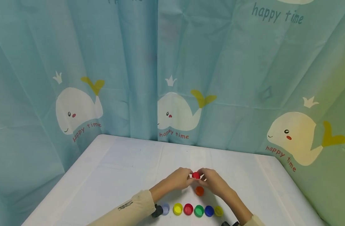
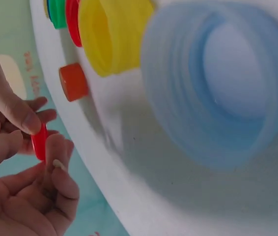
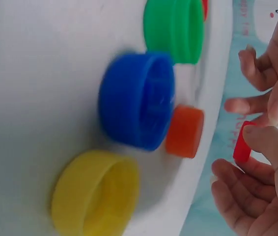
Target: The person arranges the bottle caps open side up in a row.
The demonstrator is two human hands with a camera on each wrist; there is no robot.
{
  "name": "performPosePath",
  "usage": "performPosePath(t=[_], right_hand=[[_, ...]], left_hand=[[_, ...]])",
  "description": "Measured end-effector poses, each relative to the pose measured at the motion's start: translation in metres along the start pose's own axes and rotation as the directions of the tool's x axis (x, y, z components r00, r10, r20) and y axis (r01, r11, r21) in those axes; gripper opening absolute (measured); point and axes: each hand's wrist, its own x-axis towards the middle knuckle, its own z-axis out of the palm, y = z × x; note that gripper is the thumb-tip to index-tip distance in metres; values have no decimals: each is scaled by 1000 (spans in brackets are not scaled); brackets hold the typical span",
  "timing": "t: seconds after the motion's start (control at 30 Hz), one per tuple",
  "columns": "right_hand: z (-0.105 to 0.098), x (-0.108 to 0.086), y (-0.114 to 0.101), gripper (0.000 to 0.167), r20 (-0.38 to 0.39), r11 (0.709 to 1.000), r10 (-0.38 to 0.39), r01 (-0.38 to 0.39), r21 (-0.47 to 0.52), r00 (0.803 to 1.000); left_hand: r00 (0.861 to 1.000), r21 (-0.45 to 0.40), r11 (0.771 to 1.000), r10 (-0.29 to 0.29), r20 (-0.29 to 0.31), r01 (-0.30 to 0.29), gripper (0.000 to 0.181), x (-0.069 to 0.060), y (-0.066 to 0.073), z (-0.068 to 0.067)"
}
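Over the table, my right hand [image 1: 214, 182] pinches a small red bottle cap [image 1: 196, 175] on edge between thumb and fingers. The right wrist view shows its thumb [image 3: 264, 137] pressed on the face of the cap. My left hand [image 1: 179, 179] is close beside the same cap, its fingers [image 3: 249, 104] around the cap's upper end and its thumb apart from the cap's face. Whether its fingertips touch the cap is hard to tell. Just below the hands in the head view, an orange cap [image 1: 199, 191] rests on the table.
Nearer me, caps stand in a row: light blue [image 1: 165, 208], yellow [image 1: 177, 208], red [image 1: 188, 209], green [image 1: 199, 211], blue [image 1: 209, 211] and darker yellow [image 1: 219, 211]. The white table [image 1: 119, 169] meets a whale-print curtain [image 1: 141, 103] behind.
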Motion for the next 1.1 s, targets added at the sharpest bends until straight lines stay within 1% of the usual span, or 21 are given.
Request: performPosePath(t=[0.07,0.13,0.23,0.37,0.47,0.57,0.6,0.63,0.7,0.77,0.8,0.93,1.0,1.1], right_hand=[[-1,-2,-4,22,3,999,-17,17,29,1000],[-1,-4,-7,22,9,997,-29,28,66,1000],[-1,-7,-12,20,9,991,-43,42,127,999],[1,-10,-17,16,-48,979,-46,54,195,998],[1,-11,-19,21,-84,962,-21,42,268,996],[-1,-11,-19,32,-69,936,15,11,351,997],[-2,-11,-19,35,-59,926,24,0,378,998],[-2,-11,-19,37,-46,917,31,-10,399,998],[-2,-12,-20,38,-23,900,41,-27,434,999],[-3,-12,-20,38,-9,888,50,-41,457,999],[-3,-13,-21,38,-7,884,56,-46,465,998],[-3,-15,-23,34,-10,880,74,-61,470,997],[-4,-16,-25,32,-20,880,78,-60,471,997],[-3,-18,-27,29,-58,888,64,-30,459,996]], left_hand=[[1000,-68,998,-1,-31,-1,32,-3,0,0],[998,-147,989,-7,-70,-3,32,-5,0,0],[993,-273,962,-26,-118,-7,29,-7,-1,-1],[987,-427,904,-68,-143,0,30,-10,-2,-2],[983,-515,857,-82,-163,-13,28,-12,-2,-5],[980,-570,820,-69,-184,-49,25,-13,-2,-8],[980,-580,812,-59,-192,-65,24,-13,-2,-9],[979,-586,807,-53,-196,-74,23,-14,-2,-10],[979,-589,804,-42,-198,-85,20,-16,-3,-12],[980,-586,805,-37,-198,-88,16,-18,-3,-13],[980,-580,810,-33,-197,-89,15,-19,-4,-13],[981,-571,816,-25,-193,-91,11,-22,-5,-14],[982,-577,812,-26,-189,-89,12,-24,-5,-14],[983,-598,798,-36,-178,-79,17,-28,-7,-13]])
